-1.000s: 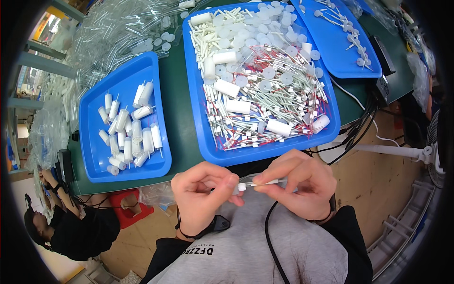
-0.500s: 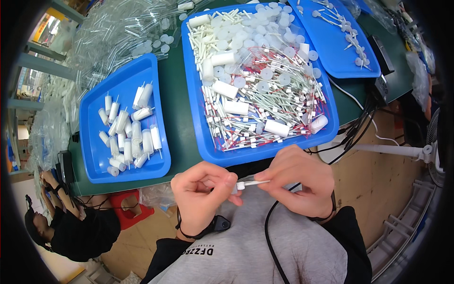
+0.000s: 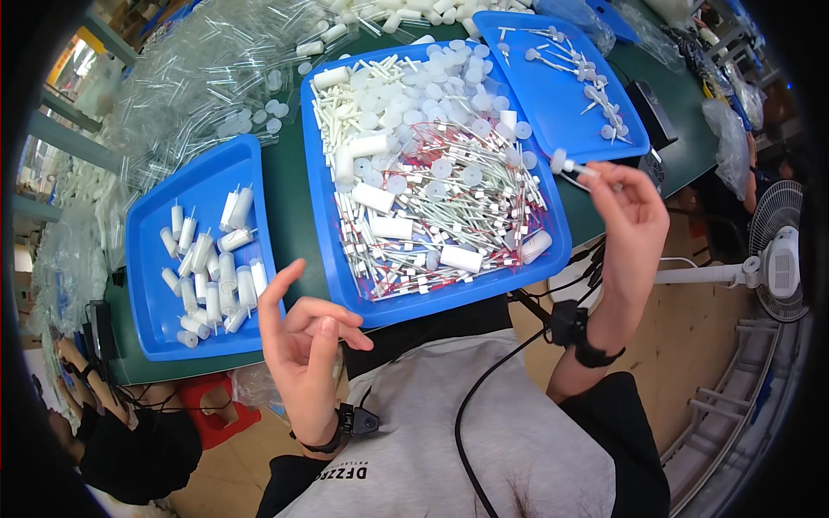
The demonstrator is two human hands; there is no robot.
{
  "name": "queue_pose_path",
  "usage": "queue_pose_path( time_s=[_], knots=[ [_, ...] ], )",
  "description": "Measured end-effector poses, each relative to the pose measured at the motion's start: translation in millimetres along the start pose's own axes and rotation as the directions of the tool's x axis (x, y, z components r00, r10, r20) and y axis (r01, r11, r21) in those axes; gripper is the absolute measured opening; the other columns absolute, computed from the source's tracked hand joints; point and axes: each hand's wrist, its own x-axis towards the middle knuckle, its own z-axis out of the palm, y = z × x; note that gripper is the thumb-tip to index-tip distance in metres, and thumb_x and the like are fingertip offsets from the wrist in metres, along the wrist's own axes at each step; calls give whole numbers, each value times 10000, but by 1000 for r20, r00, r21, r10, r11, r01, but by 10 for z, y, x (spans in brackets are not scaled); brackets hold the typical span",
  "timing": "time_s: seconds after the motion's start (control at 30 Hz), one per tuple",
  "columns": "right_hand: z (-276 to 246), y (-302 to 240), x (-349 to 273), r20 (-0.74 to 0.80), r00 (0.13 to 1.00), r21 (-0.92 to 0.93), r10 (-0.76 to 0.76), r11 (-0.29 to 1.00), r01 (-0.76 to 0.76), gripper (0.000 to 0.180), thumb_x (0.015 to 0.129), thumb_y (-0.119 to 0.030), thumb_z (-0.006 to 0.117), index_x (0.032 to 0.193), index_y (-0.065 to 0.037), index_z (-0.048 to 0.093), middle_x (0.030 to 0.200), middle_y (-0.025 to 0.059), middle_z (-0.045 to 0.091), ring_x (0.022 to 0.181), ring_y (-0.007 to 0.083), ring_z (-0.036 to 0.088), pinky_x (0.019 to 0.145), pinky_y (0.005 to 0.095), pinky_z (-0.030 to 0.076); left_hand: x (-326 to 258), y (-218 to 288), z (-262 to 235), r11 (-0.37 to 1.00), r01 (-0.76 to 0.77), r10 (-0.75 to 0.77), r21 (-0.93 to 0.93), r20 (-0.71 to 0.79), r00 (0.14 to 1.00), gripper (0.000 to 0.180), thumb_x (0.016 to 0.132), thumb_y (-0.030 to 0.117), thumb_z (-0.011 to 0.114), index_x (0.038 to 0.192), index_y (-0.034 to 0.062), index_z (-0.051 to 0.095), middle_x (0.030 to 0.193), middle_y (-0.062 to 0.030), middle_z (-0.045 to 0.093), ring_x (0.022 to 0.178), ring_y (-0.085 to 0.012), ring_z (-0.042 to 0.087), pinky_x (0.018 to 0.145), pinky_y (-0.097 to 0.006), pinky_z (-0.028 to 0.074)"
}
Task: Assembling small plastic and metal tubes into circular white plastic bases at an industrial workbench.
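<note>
My right hand (image 3: 635, 216), raised between the middle and right trays, pinches a thin white stick with a translucent round disc (image 3: 560, 161) at its far end. My left hand (image 3: 306, 354) hangs empty near the front edge of the middle tray, its fingers apart. That large blue tray (image 3: 324, 233) holds a heap of white sticks with red wires and small white connectors (image 3: 475, 207). Loose translucent discs (image 3: 440, 91), plain white sticks (image 3: 332, 125) and several white cylinders (image 3: 393, 227) lie in it too. Similar disc-tipped sticks (image 3: 596, 93) lie in the right blue tray (image 3: 553, 104).
On the left a blue tray (image 3: 148, 268) holds white cylinders with thin pins (image 3: 227, 272). Clear plastic tubes (image 3: 207, 69) pile up behind it on the green table (image 3: 289, 164). A white fan (image 3: 777, 259) stands at right. A person in black (image 3: 142, 457) sits at lower left.
My right hand has moved up and right, carrying the disc-tipped stick toward the right tray. My left hand has let go of it, opened and shifted left and down.
</note>
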Motion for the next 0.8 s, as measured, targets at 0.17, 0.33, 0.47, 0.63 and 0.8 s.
queue_pose_path(
  time_s=[0.17,0.33,0.47,0.63,0.8],
  knots=[
    [-72,253,408,-72,997,23,-25,999,27,238,855,16,637,1085,63,601,1110,172,632,1078,224,607,939,299,460,14,-40,-84,999,-14,9,50,87,996,336,931,97,520,1229,-53,475,785,-110,619,655,-136,591,650,-260,488],
    [-45,267,321,-97,995,-218,-15,976,-6,301,857,-43,659,1133,60,597,1153,140,623,1133,226,570,963,324,443,21,-60,-145,989,-24,-1,146,173,985,188,916,37,540,1074,-60,570,795,-94,626,739,-133,603,699,-256,490],
    [118,151,-18,139,976,-468,-169,857,215,244,814,-29,672,1050,19,630,1073,115,652,1014,201,610,916,321,453,42,-76,-88,985,-11,-25,175,200,979,168,913,16,538,1059,-55,583,807,-86,628,771,-132,607,728,-250,482],
    [389,59,-327,346,918,-508,-194,784,357,176,742,21,686,913,-21,672,933,96,630,867,265,598,773,338,465,56,-105,-43,955,-100,26,279,257,966,123,851,-7,605,964,-26,651,834,-99,661,761,-149,612,721,-261,469],
    [549,134,-409,476,863,-539,-168,720,437,129,722,-38,727,841,-52,681,814,50,546,808,231,510,722,341,399,30,-69,-15,958,-91,8,274,290,957,110,842,-8,610,938,-21,661,834,-103,660,758,-160,608,714,-263,464]
  ],
)
